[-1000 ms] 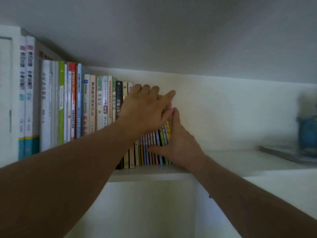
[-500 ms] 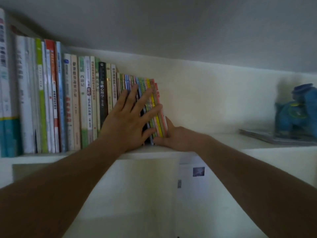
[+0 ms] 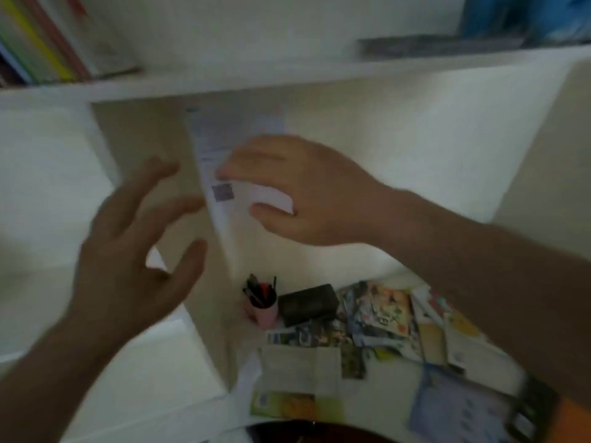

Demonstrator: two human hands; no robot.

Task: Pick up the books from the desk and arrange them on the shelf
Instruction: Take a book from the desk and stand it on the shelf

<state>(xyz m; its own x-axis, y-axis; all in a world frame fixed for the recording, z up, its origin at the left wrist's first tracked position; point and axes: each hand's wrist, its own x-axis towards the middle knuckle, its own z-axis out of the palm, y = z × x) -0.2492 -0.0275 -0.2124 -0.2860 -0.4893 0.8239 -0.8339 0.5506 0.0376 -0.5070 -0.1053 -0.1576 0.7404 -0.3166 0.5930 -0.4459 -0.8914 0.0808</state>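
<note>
The picture is blurred by motion. Several books (image 3: 377, 318) lie scattered flat on the desk (image 3: 224, 321) at the lower right. On the white shelf (image 3: 224, 81) above, a row of upright books (image 3: 41, 43) shows at the top left. My left hand (image 3: 134, 251) hangs in the air below the shelf, fingers spread and holding nothing. My right hand (image 3: 307, 190) is also below the shelf, to the right, fingers loose and empty, in front of a paper sheet (image 3: 220, 161) stuck on the shelf's side panel.
A pink pen cup (image 3: 263, 302) and a dark box (image 3: 308, 303) stand at the back of the desk. A flat dark book (image 3: 438, 46) and a blue toy (image 3: 524, 14) sit on the shelf at the upper right.
Both hands have left the row of books on the shelf and dropped below it. My view has swung down from the shelf toward the desk.
</note>
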